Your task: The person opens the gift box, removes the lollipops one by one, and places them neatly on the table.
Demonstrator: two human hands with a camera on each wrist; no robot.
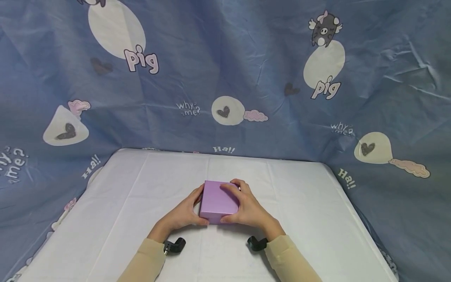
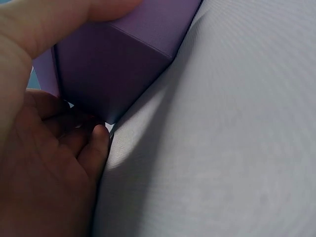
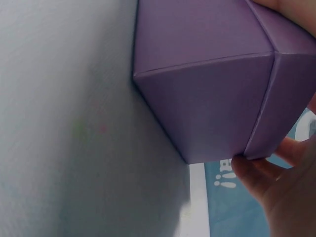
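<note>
A purple box (image 1: 219,197) stands on the white-covered table, between both hands. Its lid (image 3: 284,94) is on, with a seam below the rim in the right wrist view. My left hand (image 1: 182,212) grips the box's left side, thumb at the front near the lower left corner and fingers toward the back. My right hand (image 1: 251,208) holds the lid from the right: the thumb lies on its front, the index finger reaches over the top, and other fingers are at the far side. The box's contents are hidden.
A white cloth (image 1: 176,176) covers the table. Behind and along the sides hangs a blue printed curtain (image 1: 197,129). Each wrist carries a small black camera, the left camera (image 1: 175,246) and the right camera (image 1: 257,243), close to the cloth.
</note>
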